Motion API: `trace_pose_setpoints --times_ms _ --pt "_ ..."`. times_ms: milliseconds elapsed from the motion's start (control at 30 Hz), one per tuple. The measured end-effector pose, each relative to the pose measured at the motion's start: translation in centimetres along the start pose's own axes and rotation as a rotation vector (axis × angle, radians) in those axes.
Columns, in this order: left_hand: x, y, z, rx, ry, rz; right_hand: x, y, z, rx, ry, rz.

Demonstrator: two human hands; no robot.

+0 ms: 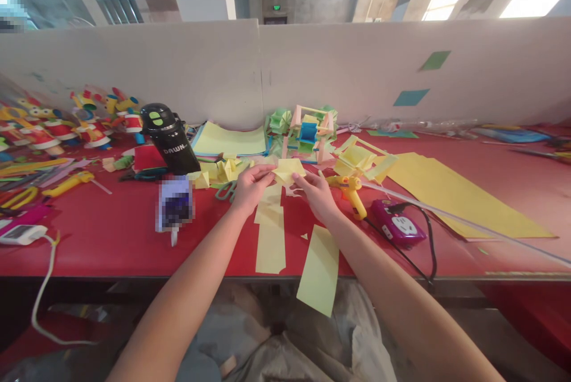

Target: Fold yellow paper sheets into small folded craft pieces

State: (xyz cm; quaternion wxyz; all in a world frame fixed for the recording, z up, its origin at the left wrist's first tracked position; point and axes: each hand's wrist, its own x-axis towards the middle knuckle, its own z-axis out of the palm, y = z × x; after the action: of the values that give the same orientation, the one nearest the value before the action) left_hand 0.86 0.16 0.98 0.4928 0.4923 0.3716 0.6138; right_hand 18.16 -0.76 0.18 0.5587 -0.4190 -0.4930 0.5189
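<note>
Nearest, overhanging the front edge of the red table [111, 233]: yellow paper strip [317, 269], lower end past the edge. Just left of it, flat on the table: second yellow strip [270, 239], running up toward the hands.

Above the strips, mid-table: left hand [250, 187] and right hand [314, 193], both pinching one small yellow paper piece [289, 169] from opposite sides; fingers of each closed on its edge, piece lifted slightly off the table.

Left of the left hand, touching distance: green-handled scissors [226, 190]. Farther left: blurred white-and-purple item, not identifiable. Behind that: black bottle [170, 139], tilted, green spot on the lid.

Right of the right hand, just beside: yellow glue gun [351, 191], nozzle pointing left. Right of the glue gun: purple power socket [398, 225] with black cable trailing to the table's front edge. Beyond the socket: large yellow paper sheet [450, 194], lying flat.

Behind the hands, toward the table's back: paper wheel model [307, 131] in pink, blue and green. Left of it: stack of coloured sheets [229, 141].

Far left rear of the table: row of red-and-yellow paper toys [62, 123].

Back of the table: white partition wall [312, 66], two coloured paper squares stuck to it.
</note>
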Motion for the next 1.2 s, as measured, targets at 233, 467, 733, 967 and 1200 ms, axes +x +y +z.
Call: trace_pose_setpoints --times_ms 233,467,733,967,1200 --pt "-0.08 0.31 0.15 0.017 0.021 -0.016 0.07 0.27 0.01 -0.029 -0.075 -0.033" --pt "0.23 0.11 -0.36 0.123 0.057 -0.007 0.26 0.52 -0.05 -0.194 -0.094 -0.093" --pt "0.21 0.21 -0.26 0.070 0.068 -0.015 0.18 0.47 0.03 -0.255 -0.088 -0.115" --pt "0.27 0.68 -0.40 0.026 0.008 -0.109 0.16 0.56 -0.13 -0.228 -0.099 -0.131" --pt "0.15 0.27 -0.20 0.046 -0.041 -0.166 0.10 0.76 -0.13 -0.244 -0.153 -0.135"
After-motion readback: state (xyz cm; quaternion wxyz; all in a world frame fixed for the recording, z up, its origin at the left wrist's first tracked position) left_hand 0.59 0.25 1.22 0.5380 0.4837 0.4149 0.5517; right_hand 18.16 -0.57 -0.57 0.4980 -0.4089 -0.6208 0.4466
